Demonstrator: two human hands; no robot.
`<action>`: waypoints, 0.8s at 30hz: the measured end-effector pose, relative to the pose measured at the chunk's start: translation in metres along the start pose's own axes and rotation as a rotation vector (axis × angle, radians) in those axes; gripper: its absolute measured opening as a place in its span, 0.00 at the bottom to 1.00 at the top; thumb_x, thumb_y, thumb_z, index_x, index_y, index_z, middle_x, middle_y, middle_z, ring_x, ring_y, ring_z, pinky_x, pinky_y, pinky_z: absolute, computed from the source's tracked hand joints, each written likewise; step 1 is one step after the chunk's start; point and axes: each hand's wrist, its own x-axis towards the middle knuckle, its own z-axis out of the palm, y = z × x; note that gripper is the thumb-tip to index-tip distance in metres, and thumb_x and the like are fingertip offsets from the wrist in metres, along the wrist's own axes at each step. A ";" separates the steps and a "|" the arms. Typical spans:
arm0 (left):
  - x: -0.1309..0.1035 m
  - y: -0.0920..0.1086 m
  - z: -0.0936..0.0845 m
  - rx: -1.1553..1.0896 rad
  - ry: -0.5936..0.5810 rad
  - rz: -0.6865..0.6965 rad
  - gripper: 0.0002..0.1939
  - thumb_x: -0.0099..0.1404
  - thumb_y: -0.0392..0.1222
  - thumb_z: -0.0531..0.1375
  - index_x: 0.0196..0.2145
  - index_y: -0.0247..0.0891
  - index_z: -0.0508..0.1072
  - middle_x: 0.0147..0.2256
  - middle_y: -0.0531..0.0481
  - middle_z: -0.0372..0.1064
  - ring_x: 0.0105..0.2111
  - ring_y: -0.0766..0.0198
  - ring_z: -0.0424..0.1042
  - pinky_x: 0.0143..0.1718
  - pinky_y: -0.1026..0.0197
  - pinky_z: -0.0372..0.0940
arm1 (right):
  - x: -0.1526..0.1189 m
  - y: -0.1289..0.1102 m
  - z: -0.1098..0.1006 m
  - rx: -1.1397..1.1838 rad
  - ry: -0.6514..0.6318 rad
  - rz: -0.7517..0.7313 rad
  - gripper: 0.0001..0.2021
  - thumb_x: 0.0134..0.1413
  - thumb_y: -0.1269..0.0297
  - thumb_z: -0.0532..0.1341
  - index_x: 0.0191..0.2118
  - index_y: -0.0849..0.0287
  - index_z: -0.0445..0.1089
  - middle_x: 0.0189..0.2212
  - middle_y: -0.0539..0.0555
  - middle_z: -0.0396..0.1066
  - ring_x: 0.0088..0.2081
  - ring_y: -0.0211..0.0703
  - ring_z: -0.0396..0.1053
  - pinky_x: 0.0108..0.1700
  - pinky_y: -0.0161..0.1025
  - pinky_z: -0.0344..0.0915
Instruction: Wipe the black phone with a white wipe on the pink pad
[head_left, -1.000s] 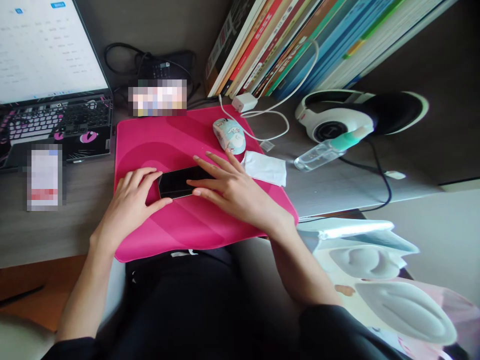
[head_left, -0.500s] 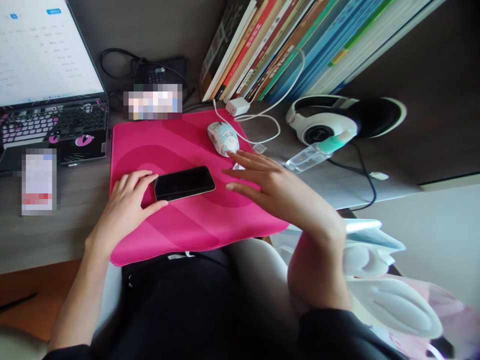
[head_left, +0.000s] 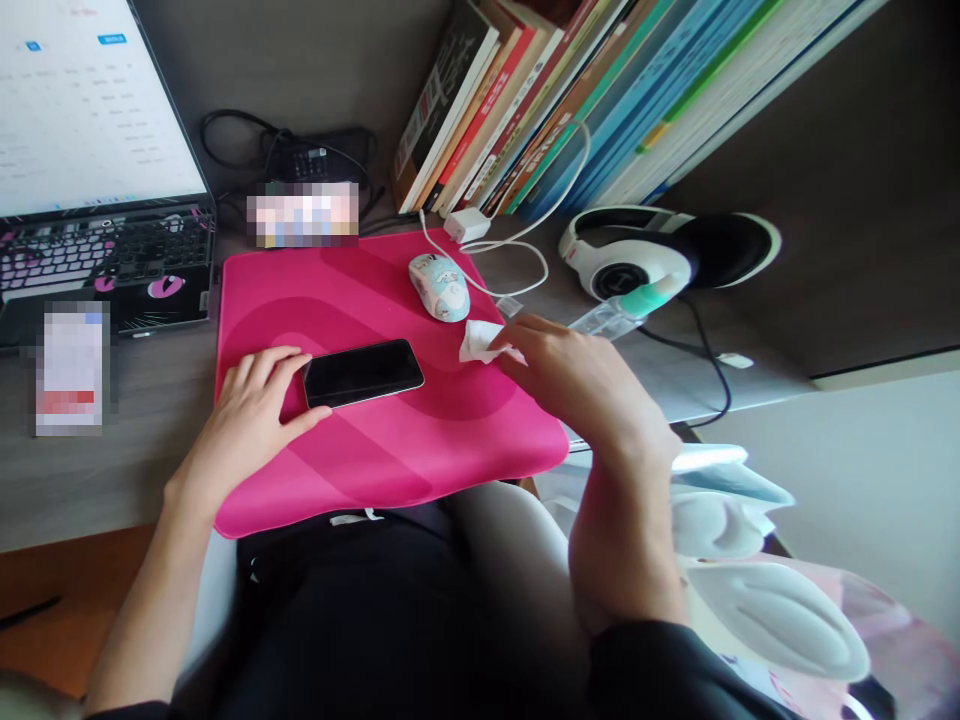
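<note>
A black-screened smartphone (head_left: 364, 373) lies flat on a pink desk mat (head_left: 330, 460). My left hand (head_left: 251, 400) rests on the mat at the phone's left end, thumb at its near corner and index finger at its far corner, holding it between them. To the right, my right hand (head_left: 562, 365) is closed on a crumpled white tissue (head_left: 478, 341), its fingers pinched at the tissue's right side. Just beyond the tissue sits a patterned computer mouse (head_left: 440, 287). A clear spray bottle (head_left: 607, 318) with a green collar lies partly hidden behind my right hand.
An open laptop (head_left: 97, 250) stands at the left, with a blurred rectangular item (head_left: 71, 370) before it. A white charger (head_left: 466, 225) with its cable, headphones (head_left: 637, 255) and a row of books (head_left: 517, 110) line the back. A white bag (head_left: 720, 520) hangs lower right.
My right hand has moved slightly down and its spread fingers have closed on the tissue. My left hand stays at the phone. The view has shifted slightly.
</note>
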 end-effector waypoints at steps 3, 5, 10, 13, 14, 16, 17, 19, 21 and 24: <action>-0.001 0.001 0.000 -0.002 -0.002 -0.002 0.32 0.76 0.59 0.60 0.69 0.41 0.63 0.66 0.40 0.65 0.63 0.42 0.66 0.66 0.39 0.63 | -0.002 -0.014 -0.010 -0.066 0.008 -0.025 0.11 0.69 0.72 0.55 0.45 0.59 0.76 0.40 0.59 0.78 0.37 0.53 0.78 0.29 0.44 0.62; -0.001 0.001 0.000 0.002 -0.004 -0.001 0.32 0.76 0.59 0.60 0.69 0.41 0.63 0.67 0.39 0.65 0.63 0.42 0.66 0.66 0.39 0.62 | -0.004 -0.028 -0.015 -0.027 0.098 -0.092 0.10 0.70 0.72 0.56 0.45 0.60 0.75 0.41 0.60 0.78 0.40 0.53 0.78 0.32 0.45 0.66; -0.001 0.000 -0.002 0.007 -0.028 0.029 0.36 0.75 0.62 0.61 0.73 0.45 0.59 0.68 0.40 0.63 0.64 0.41 0.65 0.66 0.39 0.62 | -0.008 -0.066 -0.007 0.083 0.054 -0.392 0.13 0.69 0.78 0.54 0.47 0.62 0.76 0.56 0.64 0.80 0.52 0.56 0.81 0.47 0.51 0.79; -0.001 0.000 -0.002 -0.011 -0.030 0.030 0.34 0.77 0.60 0.60 0.73 0.48 0.60 0.69 0.42 0.63 0.64 0.43 0.65 0.68 0.39 0.61 | -0.010 -0.078 0.002 0.087 -0.007 -0.464 0.18 0.68 0.81 0.54 0.54 0.65 0.77 0.64 0.67 0.75 0.62 0.59 0.77 0.61 0.57 0.77; -0.001 0.001 -0.002 -0.022 -0.030 0.026 0.33 0.77 0.59 0.59 0.73 0.49 0.60 0.69 0.43 0.63 0.65 0.43 0.64 0.68 0.39 0.60 | -0.011 -0.080 0.004 0.097 -0.017 -0.462 0.19 0.68 0.80 0.53 0.57 0.65 0.76 0.65 0.68 0.74 0.64 0.59 0.75 0.65 0.58 0.75; -0.001 0.001 -0.002 -0.046 -0.027 0.016 0.32 0.77 0.59 0.59 0.73 0.51 0.60 0.69 0.44 0.63 0.65 0.44 0.64 0.69 0.39 0.60 | -0.013 -0.083 0.006 0.132 -0.029 -0.432 0.20 0.70 0.78 0.53 0.60 0.67 0.75 0.65 0.69 0.73 0.66 0.60 0.73 0.67 0.60 0.73; -0.001 0.002 -0.002 -0.055 -0.025 0.011 0.32 0.77 0.58 0.59 0.73 0.52 0.60 0.69 0.44 0.63 0.66 0.44 0.64 0.69 0.39 0.59 | -0.013 -0.084 0.006 0.152 -0.029 -0.407 0.20 0.71 0.76 0.53 0.62 0.67 0.74 0.65 0.70 0.72 0.66 0.60 0.73 0.67 0.60 0.73; -0.001 0.002 -0.002 -0.066 -0.022 0.004 0.32 0.77 0.58 0.60 0.73 0.52 0.61 0.68 0.44 0.63 0.65 0.44 0.64 0.69 0.39 0.59 | -0.012 -0.084 0.008 0.189 -0.026 -0.349 0.21 0.73 0.73 0.52 0.65 0.67 0.71 0.66 0.70 0.72 0.66 0.60 0.73 0.65 0.60 0.75; -0.001 0.001 -0.001 -0.065 -0.024 0.001 0.32 0.77 0.57 0.60 0.73 0.52 0.61 0.68 0.44 0.63 0.65 0.44 0.64 0.69 0.39 0.59 | -0.008 -0.083 0.011 0.218 -0.024 -0.313 0.23 0.74 0.71 0.52 0.68 0.67 0.68 0.67 0.69 0.71 0.66 0.60 0.73 0.66 0.59 0.75; -0.001 0.000 -0.001 -0.058 -0.026 0.007 0.32 0.77 0.57 0.61 0.73 0.52 0.61 0.68 0.44 0.63 0.65 0.43 0.64 0.69 0.39 0.60 | 0.003 -0.081 0.022 0.246 -0.022 -0.301 0.24 0.74 0.70 0.52 0.70 0.64 0.68 0.70 0.65 0.67 0.70 0.57 0.67 0.70 0.60 0.69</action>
